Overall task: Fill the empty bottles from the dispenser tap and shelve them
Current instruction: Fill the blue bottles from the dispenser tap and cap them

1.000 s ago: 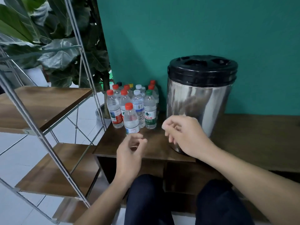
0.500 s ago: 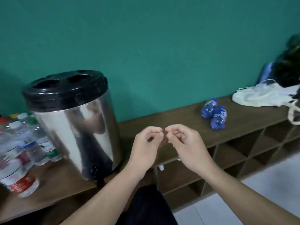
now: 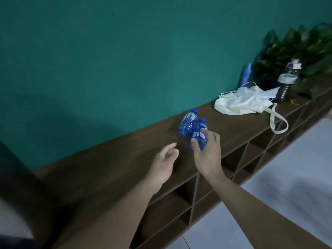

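Two bottles: blue, lying side by side mid-counter, near bottle [image 3: 199, 135] touching the far bottle [image 3: 186, 125].
Right hand [image 3: 206, 151]: fingers wrapped round the near bottle, apparently to lift it for filling.
Left hand [image 3: 164, 161]: loosely curled, empty, hovering above the countertop [image 3: 107, 169], ready to assist.

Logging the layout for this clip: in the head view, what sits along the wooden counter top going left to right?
left hand → right hand gripping a blue bottle → white tote bag → dark bottle beside the leafy plant.
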The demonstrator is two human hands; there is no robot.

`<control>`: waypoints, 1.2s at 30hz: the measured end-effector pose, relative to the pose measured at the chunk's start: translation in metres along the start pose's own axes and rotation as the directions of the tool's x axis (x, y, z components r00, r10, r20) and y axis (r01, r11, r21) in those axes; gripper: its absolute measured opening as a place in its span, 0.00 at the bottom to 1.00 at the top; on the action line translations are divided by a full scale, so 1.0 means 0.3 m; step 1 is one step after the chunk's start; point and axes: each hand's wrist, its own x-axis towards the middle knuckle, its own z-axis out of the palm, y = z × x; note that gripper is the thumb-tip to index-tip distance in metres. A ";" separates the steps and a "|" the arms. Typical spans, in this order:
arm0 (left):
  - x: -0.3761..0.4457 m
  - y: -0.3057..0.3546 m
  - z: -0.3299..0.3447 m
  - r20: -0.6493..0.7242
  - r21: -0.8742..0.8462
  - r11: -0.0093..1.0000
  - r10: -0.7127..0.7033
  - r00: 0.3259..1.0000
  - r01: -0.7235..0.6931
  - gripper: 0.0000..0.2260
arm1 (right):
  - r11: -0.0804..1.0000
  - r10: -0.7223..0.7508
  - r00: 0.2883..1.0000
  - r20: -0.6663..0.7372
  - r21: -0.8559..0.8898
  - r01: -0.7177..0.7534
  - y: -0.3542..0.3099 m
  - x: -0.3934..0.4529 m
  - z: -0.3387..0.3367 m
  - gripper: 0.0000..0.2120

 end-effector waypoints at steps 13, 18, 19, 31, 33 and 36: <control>0.230 0.016 0.202 0.075 -0.099 0.995 -0.024 0.997 0.031 0.18 | 0.842 0.440 0.886 0.147 0.276 -0.464 0.147 0.135 0.055 0.40; 0.124 0.000 0.182 0.007 -0.254 0.967 -0.022 1.000 0.023 0.12 | 0.774 0.448 0.875 0.184 0.411 -0.482 0.093 -0.017 -0.014 0.42; 0.088 0.001 0.170 0.007 -0.282 0.959 -0.019 1.000 0.020 0.12 | 0.772 0.436 0.879 0.191 0.422 -0.475 0.078 -0.059 -0.032 0.42; -0.412 0.101 -0.238 -0.001 -0.364 0.931 0.013 1.000 -0.013 0.21 | 0.797 0.002 0.831 0.556 0.501 -0.337 -0.335 -0.433 -0.036 0.32; -0.507 0.111 -0.317 -0.056 -0.335 0.940 0.048 0.997 -0.064 0.25 | 0.820 -0.055 0.805 0.591 0.487 -0.301 -0.416 -0.476 -0.030 0.28; -0.651 0.105 -0.416 -0.150 -0.289 0.947 0.098 0.984 -0.139 0.28 | 0.824 -0.141 0.767 0.625 0.503 -0.259 -0.543 -0.533 -0.021 0.18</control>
